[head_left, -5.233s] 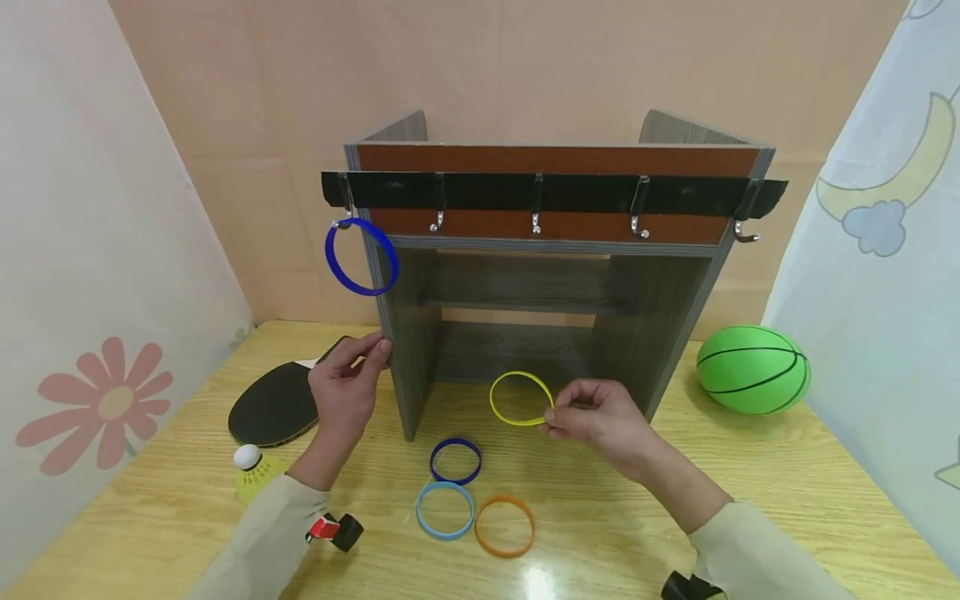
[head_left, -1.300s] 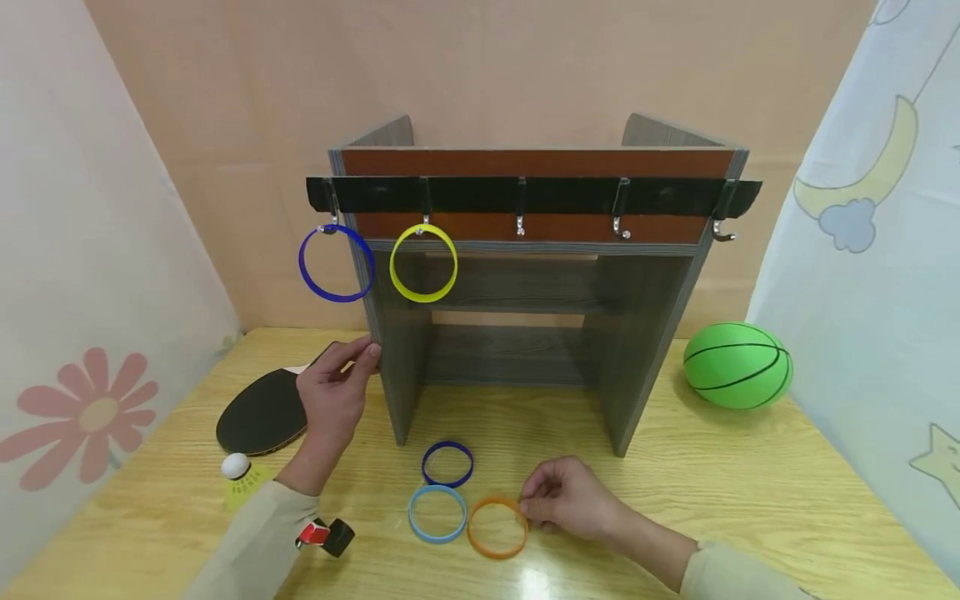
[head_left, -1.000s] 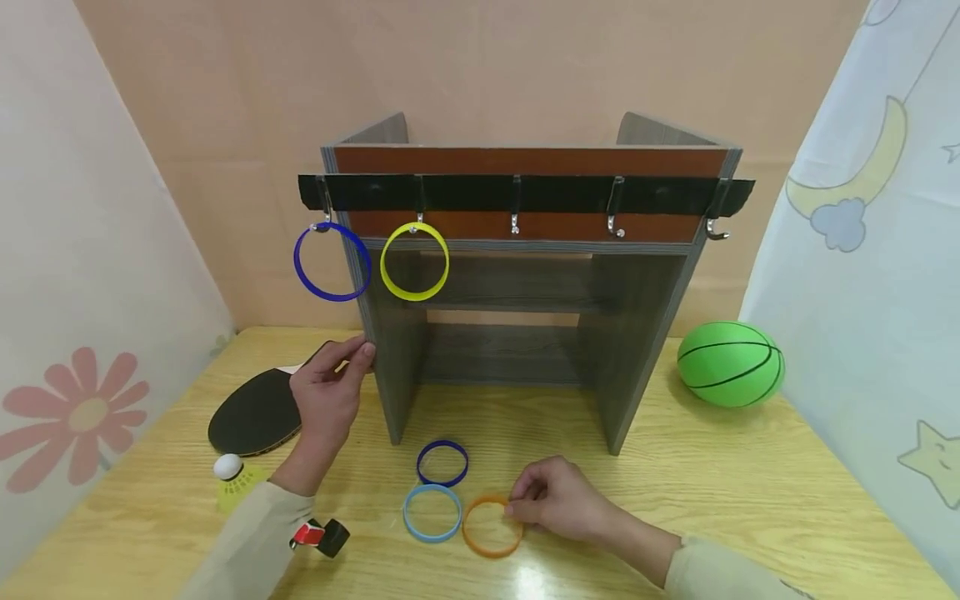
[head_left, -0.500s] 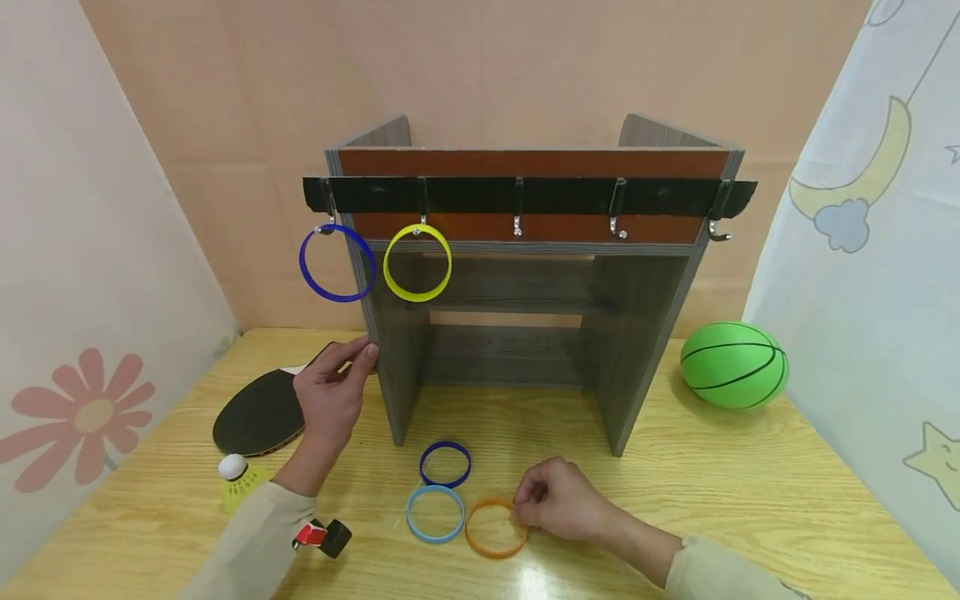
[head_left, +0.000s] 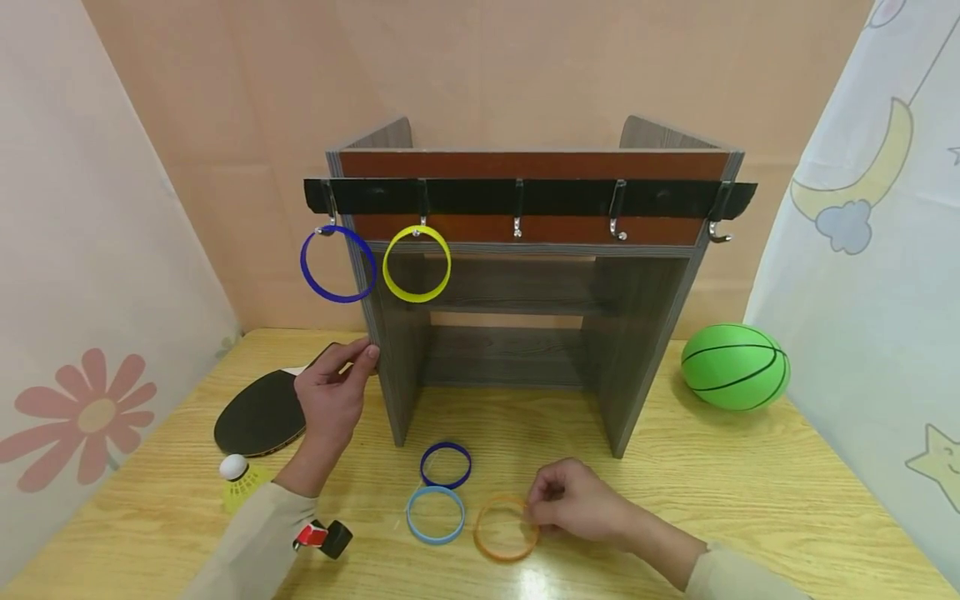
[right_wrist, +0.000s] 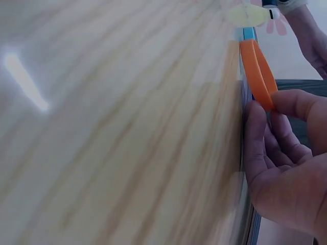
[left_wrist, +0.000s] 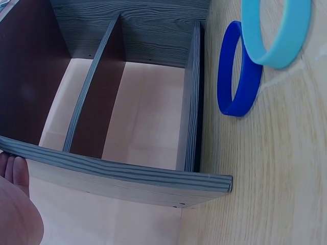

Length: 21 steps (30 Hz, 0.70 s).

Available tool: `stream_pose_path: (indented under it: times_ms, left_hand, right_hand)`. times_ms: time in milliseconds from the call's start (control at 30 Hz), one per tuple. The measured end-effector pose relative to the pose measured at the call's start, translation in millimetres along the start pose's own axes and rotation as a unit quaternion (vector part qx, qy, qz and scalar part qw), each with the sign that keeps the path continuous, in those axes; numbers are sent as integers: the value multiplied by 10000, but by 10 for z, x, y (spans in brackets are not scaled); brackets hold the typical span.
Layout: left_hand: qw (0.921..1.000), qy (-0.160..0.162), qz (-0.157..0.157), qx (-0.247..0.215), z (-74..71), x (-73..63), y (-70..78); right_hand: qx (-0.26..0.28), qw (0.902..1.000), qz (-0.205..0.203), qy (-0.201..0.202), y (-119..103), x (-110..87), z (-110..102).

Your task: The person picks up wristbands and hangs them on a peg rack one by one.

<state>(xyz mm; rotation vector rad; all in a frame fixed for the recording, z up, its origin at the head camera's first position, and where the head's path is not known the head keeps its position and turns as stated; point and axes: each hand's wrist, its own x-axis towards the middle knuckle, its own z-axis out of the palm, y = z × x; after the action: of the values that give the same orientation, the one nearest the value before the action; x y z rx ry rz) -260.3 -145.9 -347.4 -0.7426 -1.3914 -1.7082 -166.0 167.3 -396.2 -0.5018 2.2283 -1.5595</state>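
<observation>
Between the thumb and fingers of my right hand (head_left: 573,502) is an orange silicone wristband (head_left: 493,557), pinched at its right edge, low over the table; the right wrist view shows the pinch up close. My left hand (head_left: 330,396) grips the front edge of the grey wooden rack's (head_left: 382,367) left side panel. A blue wristband (head_left: 307,279) hangs from the leftmost hook, and a yellow wristband (head_left: 387,275) from the second. On the table lie a dark blue wristband (head_left: 468,471) and a light blue wristband (head_left: 461,525), close together.
Three silver hooks, among them the middle hook (head_left: 517,227), carry nothing. Left of the rack lie a black table tennis bat (head_left: 258,414) and a yellow shuttlecock (head_left: 243,487). A green ball (head_left: 735,367) sits to the right.
Earlier my right hand held the yellow wristband, which now hangs on the second hook. The hand has since taken the orange wristband and shifted it slightly right. My left hand keeps its grip.
</observation>
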Motion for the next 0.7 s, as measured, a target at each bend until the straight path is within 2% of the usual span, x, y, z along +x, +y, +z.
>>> stream_pose_path:
  times_ms: [233, 433, 700]
  left_hand:
    - [10000, -3, -41, 79, 8, 1, 8]
    - [9999, 36, -58, 85, 6, -6, 2]
    - [10000, 23, -9, 11, 2, -5, -5]
  right_hand:
    - [510, 9985, 188, -82, 74, -94, -138]
    - [824, 9964, 94, -172, 91, -160, -268]
    - [1070, 9942, 38, 34, 59, -194, -364]
